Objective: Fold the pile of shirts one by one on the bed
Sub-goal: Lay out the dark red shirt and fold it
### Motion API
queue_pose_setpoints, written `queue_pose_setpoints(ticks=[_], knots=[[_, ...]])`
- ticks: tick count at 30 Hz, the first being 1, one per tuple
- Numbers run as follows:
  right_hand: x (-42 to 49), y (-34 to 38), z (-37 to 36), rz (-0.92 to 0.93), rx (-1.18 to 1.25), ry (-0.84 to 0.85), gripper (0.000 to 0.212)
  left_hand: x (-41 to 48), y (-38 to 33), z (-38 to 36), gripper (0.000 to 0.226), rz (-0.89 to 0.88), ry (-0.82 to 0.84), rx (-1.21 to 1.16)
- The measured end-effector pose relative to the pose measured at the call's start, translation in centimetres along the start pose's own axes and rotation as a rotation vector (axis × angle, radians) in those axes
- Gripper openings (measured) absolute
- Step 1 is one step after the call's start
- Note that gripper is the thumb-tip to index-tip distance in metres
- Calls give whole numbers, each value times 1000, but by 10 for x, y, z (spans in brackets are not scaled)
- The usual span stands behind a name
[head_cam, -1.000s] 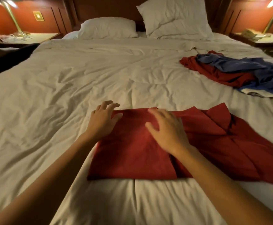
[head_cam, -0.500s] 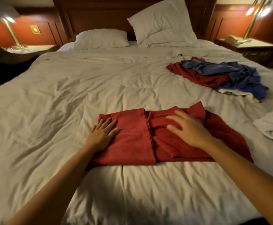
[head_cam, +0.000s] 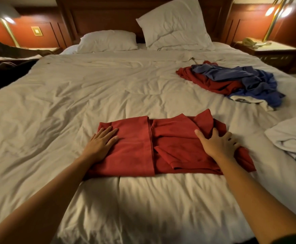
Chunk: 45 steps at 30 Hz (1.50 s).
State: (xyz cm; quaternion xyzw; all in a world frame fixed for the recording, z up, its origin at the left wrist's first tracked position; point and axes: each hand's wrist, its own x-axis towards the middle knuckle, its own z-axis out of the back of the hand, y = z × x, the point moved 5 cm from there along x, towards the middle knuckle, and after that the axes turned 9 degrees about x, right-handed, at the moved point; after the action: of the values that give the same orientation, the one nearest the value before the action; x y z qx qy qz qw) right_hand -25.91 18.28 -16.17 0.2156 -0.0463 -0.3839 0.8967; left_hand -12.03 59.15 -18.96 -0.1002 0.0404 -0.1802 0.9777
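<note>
A red shirt (head_cam: 136, 147) is laid crosswise at the near middle of the bed (head_cam: 73, 95). Its left part is already doubled into a flat panel and its right part is left rumpled. The left hand (head_cam: 99, 145) is pressed flat on the panel, with its fingers straight and close together, so the cloth is pinned. The right hand (head_cam: 217, 145) is set on the rumpled end, thumb spread wide, and a gathered ridge of fabric is gripped by its curled fingers (head_cam: 231, 138). The step in hand is judged to be the second side fold of this shirt. Next, the gathered end would need to be lifted, carried over toward the panel and smoothed, with the panel held down so the first fold is not dragged open. A pile of unfolded shirts (head_cam: 231, 81) waits on the far right of the bed, and a white garment (head_cam: 291, 136) lies at the bed's right edge.
</note>
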Motion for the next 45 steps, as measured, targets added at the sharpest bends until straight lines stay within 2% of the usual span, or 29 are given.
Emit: queue_pose_setpoints(ticks=[8,11,16,21,25,27,29,30,32,36,38,40,41,43,45], knots=[[6,5,7,47,161,-33,104,4,5,-3,67,-39,-32,8],[6,16,5,107,152,-16,99,5,6,-4,73,-44,-43,0],[-2,24,2,257,181,-150,90,3,5,-1,79,-46,-53,-8],[2,26,7,327,237,-90,62,1,4,2,88,-48,-67,-28],[4,33,28,243,571,48,30,1,4,4,83,-49,-51,-79],[-2,49,48,218,750,117,27,0,3,11,62,-20,-53,-221],[-17,77,70,259,853,164,35,-5,-1,28,37,39,-135,-571],[-24,93,80,297,880,186,39,-8,-2,37,35,81,-171,-754],[-39,136,91,369,896,260,52,-15,-2,50,46,159,-164,-1016],[-77,230,77,527,645,300,83,-15,14,64,64,220,-30,-1185],[-110,271,51,570,601,494,92,-15,24,69,71,276,12,-1277],[-145,296,13,546,527,766,86,-20,33,73,77,330,32,-1362],[-155,300,-8,547,462,823,80,-22,38,74,81,344,60,-1394],[-160,294,-47,643,270,780,71,-30,41,73,80,331,154,-1397],[-150,265,-82,712,-27,685,66,-38,38,70,64,280,217,-1261]])
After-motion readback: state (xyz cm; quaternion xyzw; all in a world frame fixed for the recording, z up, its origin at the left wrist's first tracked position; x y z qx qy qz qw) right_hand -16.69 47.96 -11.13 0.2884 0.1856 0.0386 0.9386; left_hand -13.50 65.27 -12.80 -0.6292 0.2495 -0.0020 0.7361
